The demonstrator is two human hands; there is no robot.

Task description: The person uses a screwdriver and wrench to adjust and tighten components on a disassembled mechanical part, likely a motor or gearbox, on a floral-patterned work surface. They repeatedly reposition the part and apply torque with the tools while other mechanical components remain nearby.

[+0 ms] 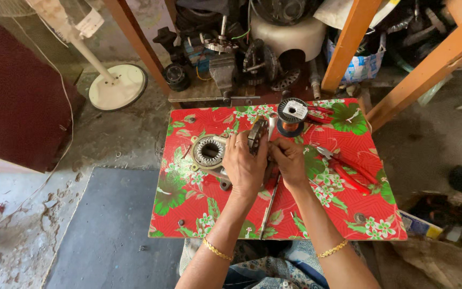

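My left hand (pixel 245 163) grips a small dark metal motor part (pixel 257 134) and holds it upright over the red flowered table (pixel 199 211). My right hand (pixel 289 158) is closed against the same part from the right, fingertips touching it; what it pinches is hidden. Just left of my left hand lies a round metal stator housing (pixel 208 152) with a toothed bore. A spool of copper wire (pixel 292 116) stands just beyond my hands.
Red-handled pliers (pixel 343 167) lie on the table to the right, and a long thin rod (pixel 269 206) lies under my wrists. Motor parts crowd a low shelf (pixel 231 64) behind. Orange wooden posts (pixel 348 43) rise at the back right. A fan base (pixel 117 86) stands left.
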